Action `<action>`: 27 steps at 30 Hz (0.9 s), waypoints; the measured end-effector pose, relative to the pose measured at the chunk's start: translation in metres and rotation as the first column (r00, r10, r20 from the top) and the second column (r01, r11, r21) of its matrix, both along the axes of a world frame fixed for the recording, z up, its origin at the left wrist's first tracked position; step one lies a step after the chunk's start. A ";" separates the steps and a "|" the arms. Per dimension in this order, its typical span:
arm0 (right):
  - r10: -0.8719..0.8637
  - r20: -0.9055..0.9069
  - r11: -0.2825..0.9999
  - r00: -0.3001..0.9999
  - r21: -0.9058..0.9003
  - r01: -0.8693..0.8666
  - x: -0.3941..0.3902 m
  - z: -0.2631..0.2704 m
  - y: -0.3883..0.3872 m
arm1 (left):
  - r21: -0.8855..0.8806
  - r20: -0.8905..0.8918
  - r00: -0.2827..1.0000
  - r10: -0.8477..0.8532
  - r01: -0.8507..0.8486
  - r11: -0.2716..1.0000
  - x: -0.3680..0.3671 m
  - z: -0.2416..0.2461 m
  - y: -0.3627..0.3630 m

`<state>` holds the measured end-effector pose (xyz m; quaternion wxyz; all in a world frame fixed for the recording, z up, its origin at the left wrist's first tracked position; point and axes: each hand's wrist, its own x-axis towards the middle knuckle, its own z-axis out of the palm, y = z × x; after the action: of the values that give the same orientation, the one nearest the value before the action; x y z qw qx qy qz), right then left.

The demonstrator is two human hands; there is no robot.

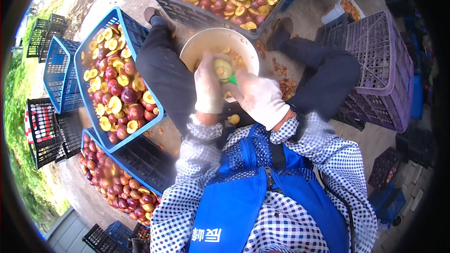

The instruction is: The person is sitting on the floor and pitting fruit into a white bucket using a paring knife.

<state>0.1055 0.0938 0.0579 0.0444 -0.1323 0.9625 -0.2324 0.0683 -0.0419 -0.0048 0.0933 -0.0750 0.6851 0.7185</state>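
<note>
My left hand (208, 86), in a white glove, grips a fruit half (223, 70) that looks like a plum. Its cut yellow-green face is turned up, with a brownish centre. My gloved right hand (260, 96) is closed around a tool with a green handle (232, 79); the tool meets the fruit's lower right edge, and its working end is hidden. Both hands are over a round white bucket (252, 56) between my legs. Orange-brown pits (239, 59) lie inside, partly covered by my hands.
A dark crate (211, 11) of whole and halved plums stands ahead. Two blue crates of plums, one upper (80, 88) and one lower (140, 158), stand at left. At right are stacked purple crates (386, 56) and a white container (332, 14) of pits. Pits (287, 87) litter the floor.
</note>
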 end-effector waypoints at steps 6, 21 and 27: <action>0.242 0.584 0.636 0.775 -0.699 0.328 -0.021 -0.029 0.030 | -0.312 -0.507 0.852 -0.128 -0.043 0.949 -0.015 -0.038 0.006; -0.103 0.206 0.984 0.973 -0.118 0.130 -0.024 -0.074 0.055 | -0.267 -0.098 0.975 0.197 -0.217 0.939 -0.028 0.034 -0.057; -0.086 0.120 0.884 0.989 -0.450 0.131 -0.025 -0.071 0.051 | -0.766 -0.617 0.787 0.011 -0.603 0.220 -0.036 0.039 -0.170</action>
<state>0.0804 0.1445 -0.0134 0.0453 -0.0737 0.8837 -0.4601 0.0320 -0.2118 0.0343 -0.2968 -0.0721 0.9376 0.1662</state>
